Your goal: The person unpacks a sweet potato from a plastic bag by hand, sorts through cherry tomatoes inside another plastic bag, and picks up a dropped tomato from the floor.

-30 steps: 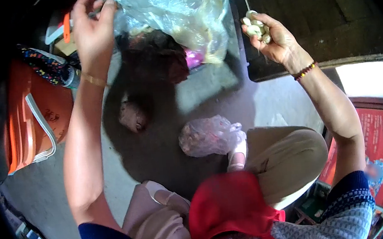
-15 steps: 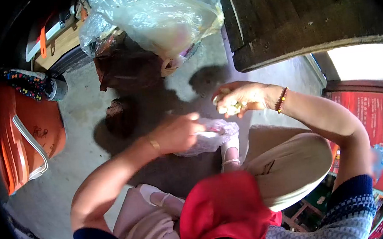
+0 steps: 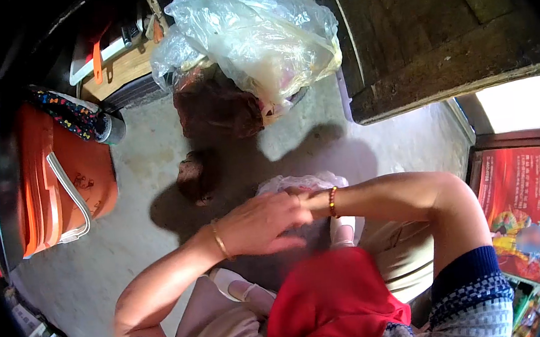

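Back of the hand up, my left hand [image 3: 259, 224] lies over the fingers of my right hand, closed at the near edge of a thin clear plastic bag [image 3: 313, 181]. My right hand [image 3: 313, 204] reaches in from the right, at the mouth of the bag. Its fingers are hidden behind my left hand, so what they hold does not show. Only the far part of the bag is visible beyond both hands, above a white shoe [image 3: 343, 229].
A large clear plastic bag [image 3: 259, 41] and a dark brown bag [image 3: 216, 109] are ahead on the floor, near a brown lump [image 3: 194, 180]. Orange buckets [image 3: 69, 179] stand at left. A dark wooden table [image 3: 444, 31] juts in at upper right, above a red printed box [image 3: 530, 203].
My right hand, which held several small pale pieces like garlic cloves, has moved down and left to the bag. My left hand has shifted slightly and now overlaps it. The view has tilted somewhat.
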Demonstrator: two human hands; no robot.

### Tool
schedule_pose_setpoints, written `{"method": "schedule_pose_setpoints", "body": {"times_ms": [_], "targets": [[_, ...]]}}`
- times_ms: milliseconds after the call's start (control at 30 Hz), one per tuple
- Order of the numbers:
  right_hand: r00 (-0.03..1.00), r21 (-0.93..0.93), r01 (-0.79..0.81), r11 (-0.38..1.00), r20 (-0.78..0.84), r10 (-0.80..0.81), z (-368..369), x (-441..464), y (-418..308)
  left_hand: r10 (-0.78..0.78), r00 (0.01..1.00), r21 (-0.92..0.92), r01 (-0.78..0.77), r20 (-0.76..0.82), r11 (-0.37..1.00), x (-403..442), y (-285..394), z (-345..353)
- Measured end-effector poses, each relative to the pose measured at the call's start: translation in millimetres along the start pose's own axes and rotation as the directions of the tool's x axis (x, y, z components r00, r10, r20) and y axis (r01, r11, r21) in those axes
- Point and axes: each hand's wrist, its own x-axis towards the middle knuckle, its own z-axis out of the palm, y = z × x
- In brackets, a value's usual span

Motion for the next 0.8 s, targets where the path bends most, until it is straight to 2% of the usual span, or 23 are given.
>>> {"method": "schedule_pose_setpoints", "body": {"times_ms": [33, 67, 100, 133, 200, 233, 267, 300, 333, 400, 433, 467, 500, 533, 567, 600, 633, 667, 700, 733, 767, 800], "targets": [[0.998, 0.033, -0.050, 0.998, -0.027, 0.050, 0.5, -8.9, 3.1, -0.395, 0.918, 0.055, 0.396, -0.034, 0.917, 2.0, 2.6, 6.5], [0.993, 0.069, -0.097, 0.993, -0.054, 0.101, 0.7, -18.7, 5.8, -0.722, 0.687, 0.106, 0.726, -0.086, 0.679, 2.5, 1.1, 9.4], [0.985, 0.107, -0.142, 0.984, -0.080, 0.151, 3.9, -30.9, -3.1, -0.731, 0.622, 0.045, 0.769, -0.281, 0.637, -7.4, -12.4, 39.7], [0.883, 0.257, -0.432, 0.865, -0.072, 0.463, -8.7, -42.1, -38.7, -0.710, 0.531, 0.001, 0.801, -0.462, 0.598, -20.6, -32.5, 68.3], [0.877, 0.435, -0.428, 0.792, -0.014, 0.481, -16.0, -44.5, -22.5, -0.858, 0.449, -0.392, 0.763, -0.248, 0.513, -22.8, -37.4, 87.2], [0.853, 0.426, -0.440, 0.790, -0.077, 0.517, -12.7, -49.9, -24.2, -0.856, 0.453, -0.393, 0.760, -0.251, 0.518, -21.0, -37.7, 89.2], [0.853, 0.426, -0.441, 0.790, -0.077, 0.517, -7.6, -51.3, -22.4, -0.936, 0.345, -0.698, 0.687, 0.067, 0.204, -19.1, -35.5, 91.7], [0.873, 0.445, -0.418, 0.792, -0.042, 0.485, -3.7, -51.2, -20.0, -0.867, 0.303, -0.825, 0.532, 0.396, -0.191, -17.9, -32.4, 91.4], [0.893, 0.467, -0.396, 0.790, -0.005, 0.451, -1.1, -49.3, -17.9, -0.869, 0.300, -0.826, 0.531, 0.394, -0.192, -23.6, -35.1, 98.2], [0.867, 0.431, -0.458, 0.778, 0.023, 0.498, 3.5, -40.2, -1.8, -0.891, 0.447, -0.785, 0.579, 0.079, 0.220, -36.0, -45.1, 115.9], [0.918, 0.269, -0.373, 0.888, -0.036, 0.396, 9.6, -35.5, 4.9, -0.901, 0.434, -0.643, 0.696, 0.021, 0.320, -23.4, -20.7, 87.6], [0.908, 0.280, -0.373, 0.885, -0.087, 0.410, 3.6, -33.6, 3.7, -0.785, 0.606, -0.564, 0.695, 0.125, 0.447, -29.5, -10.8, 75.2], [0.895, 0.291, -0.372, 0.881, -0.138, 0.423, 0.1, -32.9, -12.0, -0.734, 0.642, -0.588, 0.689, 0.223, 0.424, -25.9, -5.6, 66.3], [0.798, 0.237, -0.540, 0.808, -0.163, 0.581, -4.1, -18.5, -13.6, -0.680, 0.667, -0.602, 0.687, 0.303, 0.406, -23.3, -0.6, 52.8], [0.821, 0.317, -0.469, 0.824, -0.186, 0.539, -2.8, -7.5, -17.5, -0.696, 0.662, -0.588, 0.690, 0.278, 0.421, -20.7, 7.8, 34.8], [0.826, 0.413, -0.411, 0.813, -0.208, 0.524, 5.9, -9.4, -13.6, -0.598, 0.688, -0.622, 0.691, 0.410, 0.369, -13.0, 15.0, 24.5], [0.858, 0.124, -0.477, 0.870, -0.148, 0.491, 2.7, -12.2, -31.8, -0.492, 0.700, -0.641, 0.698, 0.518, 0.319, -8.1, 19.3, 11.2], [0.886, -0.212, -0.463, 0.860, -0.088, 0.456, -0.1, -15.1, -50.8, -0.503, 0.708, -0.638, 0.690, 0.496, 0.342, -5.3, 21.8, -3.7], [0.908, -0.492, -0.376, 0.785, -0.027, 0.418, -3.4, -17.9, -69.9, -0.625, 0.676, -0.321, 0.736, 0.389, 0.596, -2.6, 23.8, -12.8], [0.884, -0.570, -0.391, 0.723, -0.014, 0.467, -11.2, -18.4, -75.8, -0.698, 0.678, 0.075, 0.703, 0.233, 0.708, 0.7, 25.7, -25.4], [0.857, -0.645, -0.394, 0.655, -0.001, 0.515, -19.1, -18.8, -82.1, -0.719, 0.694, 0.142, 0.716, -0.034, 0.684, 4.3, 31.7, -42.7], [0.938, -0.640, -0.272, 0.719, -0.010, 0.346, -22.2, -37.4, -101.4, -0.686, 0.665, 0.196, 0.745, -0.295, 0.638, 8.1, 35.1, -59.8]]}}
